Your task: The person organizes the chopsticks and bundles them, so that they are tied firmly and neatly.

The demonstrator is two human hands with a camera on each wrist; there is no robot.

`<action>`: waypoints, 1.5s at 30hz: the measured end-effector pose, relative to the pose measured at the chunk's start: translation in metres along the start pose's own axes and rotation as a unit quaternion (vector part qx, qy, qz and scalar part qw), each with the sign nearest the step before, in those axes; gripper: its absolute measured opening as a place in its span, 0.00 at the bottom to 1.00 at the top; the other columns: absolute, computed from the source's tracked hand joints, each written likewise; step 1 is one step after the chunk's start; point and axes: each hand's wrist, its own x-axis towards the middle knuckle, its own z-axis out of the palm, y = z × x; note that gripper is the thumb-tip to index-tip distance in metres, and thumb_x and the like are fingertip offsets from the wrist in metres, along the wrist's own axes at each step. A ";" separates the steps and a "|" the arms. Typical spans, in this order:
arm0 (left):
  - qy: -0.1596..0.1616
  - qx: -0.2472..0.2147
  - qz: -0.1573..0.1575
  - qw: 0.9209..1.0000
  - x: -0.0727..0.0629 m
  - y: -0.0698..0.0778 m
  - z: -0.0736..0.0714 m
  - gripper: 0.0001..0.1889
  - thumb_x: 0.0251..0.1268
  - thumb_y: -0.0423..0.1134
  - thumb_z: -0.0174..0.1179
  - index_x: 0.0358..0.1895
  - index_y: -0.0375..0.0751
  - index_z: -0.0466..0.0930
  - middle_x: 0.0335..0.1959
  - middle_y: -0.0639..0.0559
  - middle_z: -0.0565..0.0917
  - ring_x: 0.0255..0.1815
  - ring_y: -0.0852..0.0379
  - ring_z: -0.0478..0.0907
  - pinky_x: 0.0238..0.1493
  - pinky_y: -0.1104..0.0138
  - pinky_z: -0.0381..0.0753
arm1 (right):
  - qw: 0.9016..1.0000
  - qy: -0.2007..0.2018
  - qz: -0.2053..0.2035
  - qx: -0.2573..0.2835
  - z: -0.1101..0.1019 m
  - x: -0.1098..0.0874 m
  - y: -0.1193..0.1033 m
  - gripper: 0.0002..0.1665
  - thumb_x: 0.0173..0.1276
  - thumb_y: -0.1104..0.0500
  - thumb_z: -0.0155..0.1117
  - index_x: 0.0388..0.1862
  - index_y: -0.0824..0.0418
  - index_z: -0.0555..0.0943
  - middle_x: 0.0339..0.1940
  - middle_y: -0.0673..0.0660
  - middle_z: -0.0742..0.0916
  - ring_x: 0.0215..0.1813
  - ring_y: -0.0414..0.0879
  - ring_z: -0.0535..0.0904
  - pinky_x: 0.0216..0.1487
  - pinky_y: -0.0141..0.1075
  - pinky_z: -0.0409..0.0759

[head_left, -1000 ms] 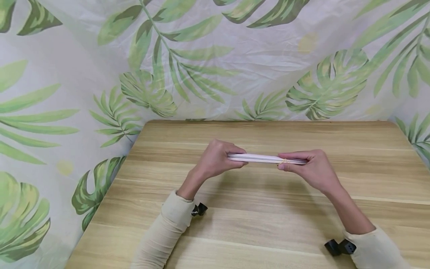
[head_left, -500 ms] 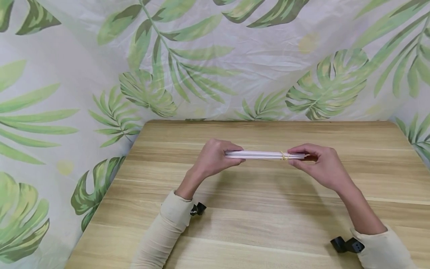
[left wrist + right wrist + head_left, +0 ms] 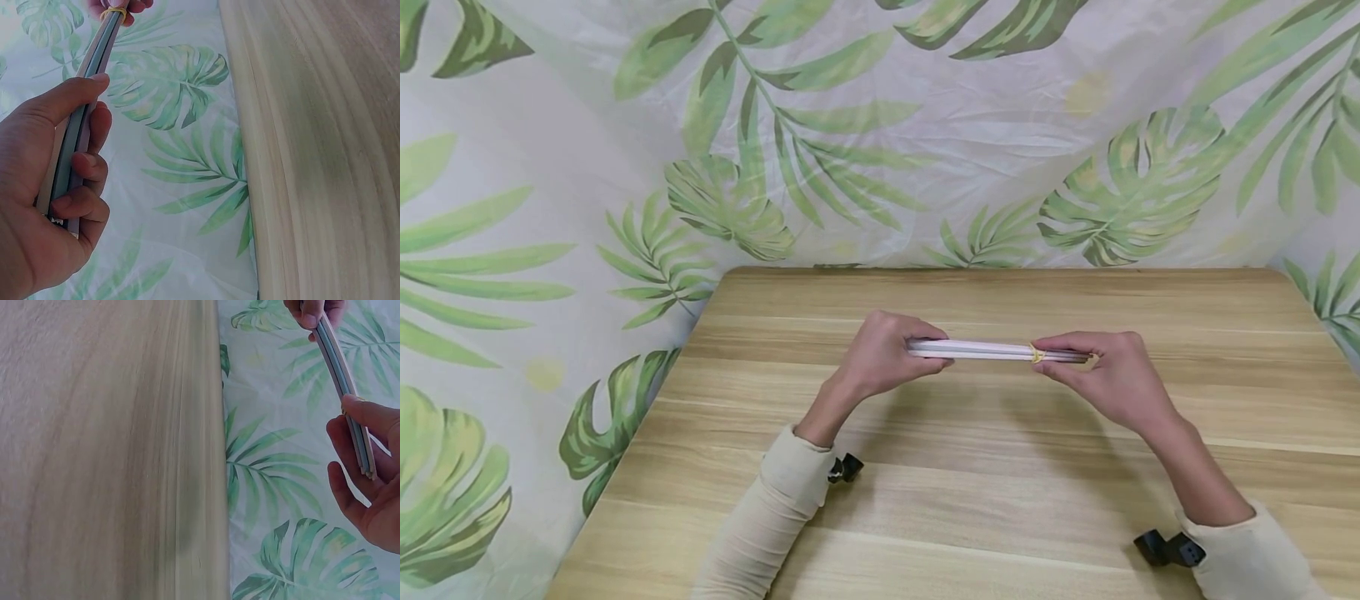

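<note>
My two hands hold a bundle of slim pastel chopsticks (image 3: 988,349) level above the wooden table. In the left wrist view, beige, blue-grey and mauve sticks (image 3: 83,119) lie side by side. My left hand (image 3: 880,350) grips the thicker end, its fingers curled round the sticks. A yellow rubber band (image 3: 1037,353) circles the bundle near the other end. At that band, my right hand (image 3: 1112,375) pinches with thumb and index finger. The narrow tips (image 3: 367,472) stick out past the pinch toward the right palm.
The wood-grain table (image 3: 962,500) reaches back to a white cloth backdrop (image 3: 1000,150) printed with green leaves. Small black devices sit at both cuffs, one by the left sleeve (image 3: 767,517) and one by the right sleeve (image 3: 1247,550).
My right hand has shifted slightly right along the bundle, opening its pinch a little midway and closing again at the rubber band. My left hand has stayed almost in place.
</note>
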 end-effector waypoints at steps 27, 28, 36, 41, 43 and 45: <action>0.002 0.029 -0.005 1.000 0.001 0.006 0.006 0.08 0.58 0.41 0.81 0.40 0.47 0.95 0.33 0.57 0.94 0.26 0.69 0.81 0.33 0.74 0.78 | 0.997 -0.027 -0.040 -0.066 -0.006 0.005 -0.010 0.18 0.57 0.64 0.87 0.47 0.54 0.94 0.42 0.52 0.96 0.40 0.44 0.91 0.37 0.22 0.80; 0.003 0.029 -0.005 1.000 0.001 0.005 0.006 0.08 0.58 0.41 0.81 0.40 0.47 0.95 0.33 0.57 0.94 0.26 0.69 0.81 0.33 0.74 0.78 | 0.996 -0.022 -0.047 -0.070 -0.006 0.005 -0.009 0.17 0.56 0.65 0.86 0.45 0.54 0.94 0.40 0.51 0.96 0.39 0.43 0.91 0.38 0.21 0.79; -0.004 0.013 -0.001 1.000 0.001 0.007 0.005 0.07 0.58 0.39 0.81 0.40 0.47 0.95 0.32 0.57 0.94 0.26 0.69 0.80 0.32 0.75 0.76 | 0.996 -0.023 -0.064 -0.060 0.003 0.006 -0.006 0.16 0.57 0.68 0.85 0.44 0.57 0.95 0.39 0.54 0.96 0.37 0.46 0.93 0.40 0.18 0.81; -0.010 0.009 -0.001 1.000 0.001 0.007 0.005 0.07 0.58 0.39 0.81 0.39 0.47 0.95 0.32 0.57 0.94 0.26 0.69 0.80 0.33 0.75 0.77 | 0.996 -0.027 -0.071 -0.051 0.006 0.008 -0.007 0.17 0.57 0.69 0.84 0.46 0.59 0.95 0.41 0.57 0.96 0.37 0.48 0.94 0.37 0.20 0.82; -0.008 0.009 0.000 1.000 0.001 0.008 0.005 0.07 0.58 0.39 0.81 0.39 0.46 0.95 0.32 0.57 0.94 0.26 0.69 0.80 0.33 0.74 0.78 | 0.996 -0.029 -0.073 -0.048 0.007 0.008 -0.007 0.18 0.57 0.70 0.84 0.46 0.60 0.94 0.40 0.57 0.96 0.37 0.47 0.94 0.37 0.19 0.82; -0.007 0.007 0.000 1.000 0.001 0.008 0.005 0.08 0.58 0.39 0.82 0.39 0.46 0.95 0.32 0.57 0.94 0.27 0.69 0.81 0.34 0.74 0.78 | 0.996 -0.033 -0.070 -0.038 0.009 0.009 -0.007 0.18 0.57 0.70 0.84 0.47 0.60 0.94 0.40 0.58 0.96 0.37 0.47 0.94 0.37 0.18 0.82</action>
